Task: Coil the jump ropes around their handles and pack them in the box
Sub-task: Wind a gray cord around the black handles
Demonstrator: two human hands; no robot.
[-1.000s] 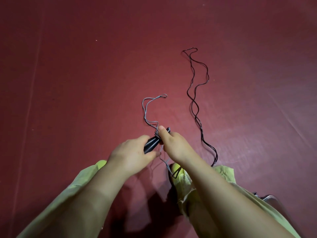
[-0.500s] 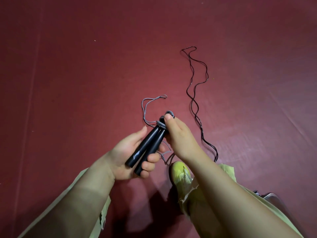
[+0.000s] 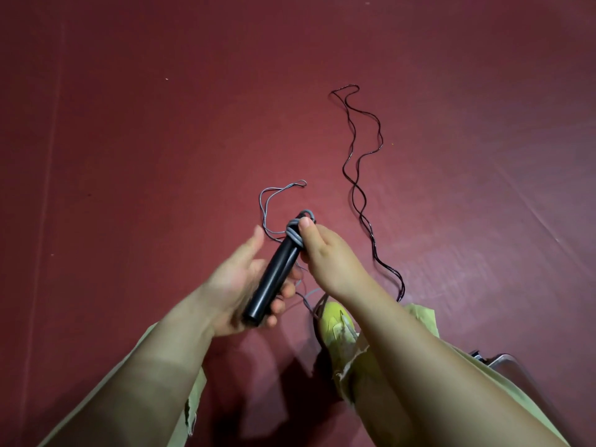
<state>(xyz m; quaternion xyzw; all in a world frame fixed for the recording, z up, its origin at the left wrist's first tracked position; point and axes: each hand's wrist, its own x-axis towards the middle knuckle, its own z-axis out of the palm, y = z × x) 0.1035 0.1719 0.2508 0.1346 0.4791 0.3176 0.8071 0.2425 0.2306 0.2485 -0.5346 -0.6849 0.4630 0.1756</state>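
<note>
Two black jump-rope handles (image 3: pixel 274 279) lie side by side, tilted up to the right, in my left hand (image 3: pixel 238 288), whose fingers curl under their lower end. A grey rope (image 3: pixel 292 236) is looped a few turns around their top end. My right hand (image 3: pixel 325 256) pinches that grey rope against the handle tops with thumb and fingers. The loose grey rope tail (image 3: pixel 274 195) trails on the floor beyond. A second, black jump rope (image 3: pixel 358 175) lies stretched in wavy doubled strands on the floor to the right. No box is in view.
Dark red matted floor (image 3: pixel 145 140) all around. My yellow-green shoe (image 3: pixel 337 324) and trouser legs sit below the hands. A grey metal object (image 3: pixel 498 359) pokes out at the lower right behind my right arm.
My left hand turned palm up, bringing the two handles into full view. The right hand rose with the grey rope to the handle tops, where loops now sit. The black rope has not moved.
</note>
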